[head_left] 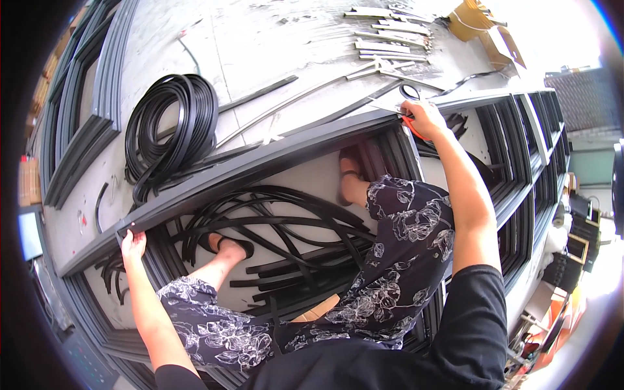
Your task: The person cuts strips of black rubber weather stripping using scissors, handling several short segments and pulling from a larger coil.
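A large dark grey metal frame [263,144] with crossbars lies around my legs. At its left corner joint, my left hand [134,247] has its fingers closed against the far bar; whatever they pinch is too small to make out. Out to the right, my right hand [426,120] is wrapped around an orange-handled tool [417,129] above the same bar, near another joint. The tool's working end is mostly hidden. Beside those fingers a black strip end [409,92] curls up in a loop. Loose black rubber strips [286,205] tangle inside the frame between my feet.
A thick coil of black strip [172,127] rests on the floor beyond the frame. More frames [97,123] stand at the far left, and others [530,143] extend right. Pale metal offcuts [393,39] and a yellow bucket [469,19] are at the far side.
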`<state>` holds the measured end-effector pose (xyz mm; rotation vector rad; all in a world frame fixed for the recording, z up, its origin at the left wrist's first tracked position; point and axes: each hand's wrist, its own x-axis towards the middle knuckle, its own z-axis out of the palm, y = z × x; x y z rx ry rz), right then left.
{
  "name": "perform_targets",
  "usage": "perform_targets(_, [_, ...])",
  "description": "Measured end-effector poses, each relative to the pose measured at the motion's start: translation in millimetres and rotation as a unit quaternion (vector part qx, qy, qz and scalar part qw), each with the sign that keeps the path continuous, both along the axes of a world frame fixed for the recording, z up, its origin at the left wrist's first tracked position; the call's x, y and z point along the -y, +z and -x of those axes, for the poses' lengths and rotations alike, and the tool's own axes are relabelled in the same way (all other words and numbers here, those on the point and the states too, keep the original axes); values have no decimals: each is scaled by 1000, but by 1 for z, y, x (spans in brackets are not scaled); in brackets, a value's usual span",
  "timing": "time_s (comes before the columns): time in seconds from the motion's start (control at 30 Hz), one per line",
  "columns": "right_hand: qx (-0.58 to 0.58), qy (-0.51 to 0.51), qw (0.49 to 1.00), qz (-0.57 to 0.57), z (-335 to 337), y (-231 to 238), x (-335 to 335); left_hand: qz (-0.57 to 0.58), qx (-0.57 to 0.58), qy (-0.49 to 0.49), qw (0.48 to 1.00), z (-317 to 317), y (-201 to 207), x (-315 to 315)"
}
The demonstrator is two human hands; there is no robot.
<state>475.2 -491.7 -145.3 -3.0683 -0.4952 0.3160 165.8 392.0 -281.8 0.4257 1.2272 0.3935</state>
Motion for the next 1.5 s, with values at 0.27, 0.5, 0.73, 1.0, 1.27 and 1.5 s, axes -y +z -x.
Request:
perform_targets(0.27, [11, -58, 995, -75, 2, -11, 7, -3, -46, 15, 999, 1, -7, -7])
perform_targets(0.5, [-2, -75, 997, 0, -2, -6, 1, -8, -62, 21, 998, -8, -10, -6])
perform_targets(0.73, [-31, -80, 996, -29, -2, -6, -1, -17, -68, 26, 997, -9, -8, -4])
perform_targets(1.0, [6, -64, 998, 24, 1, -5, -12, -21, -65, 16, 998, -7, -9, -5])
perform_targets(1.27, [3, -83, 995, 50, -1, -3, -21, -10, -54, 11, 998, 1, -12, -12])
perform_targets(1.5, [-4, -88, 995, 50, -2, -10, -16, -11, -63, 13, 998, -4, -10, -3])
